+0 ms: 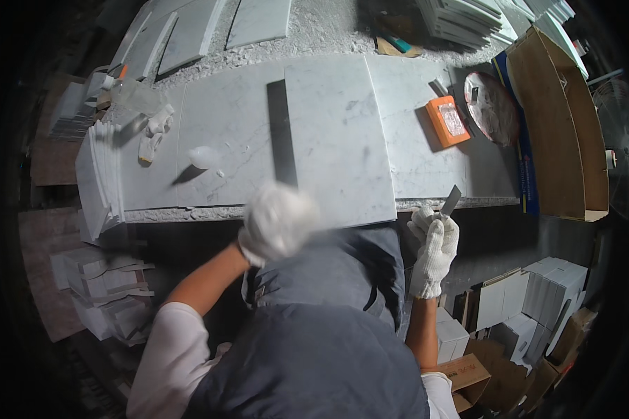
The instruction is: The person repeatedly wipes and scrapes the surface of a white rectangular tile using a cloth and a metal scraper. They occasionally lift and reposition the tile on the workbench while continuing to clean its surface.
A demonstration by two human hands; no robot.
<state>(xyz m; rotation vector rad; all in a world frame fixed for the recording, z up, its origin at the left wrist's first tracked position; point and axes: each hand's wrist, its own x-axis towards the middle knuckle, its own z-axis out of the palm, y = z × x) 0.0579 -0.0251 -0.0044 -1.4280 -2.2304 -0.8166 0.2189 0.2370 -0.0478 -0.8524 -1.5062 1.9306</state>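
Observation:
A large white marble-look slab (339,133) lies in front of me, raised on the pale tabletop, and its near edge reaches my apron. My left hand (279,220), in a white knitted glove, is at the slab's near left corner; motion blur hides its fingers and anything in them. Beyond the slab's near right corner, my right hand (433,255), also gloved, is closed on a small flat metal scraper (452,200). The scraper's blade points up and away from me, clear of the slab.
To the right lie an orange box (448,121), a round plastic-covered tub (490,108) and an open cardboard box (555,126). On the left are a white glove (156,133), a whitish lump (203,157) and upright slabs (99,174). More slabs (260,22) rest on rubble behind.

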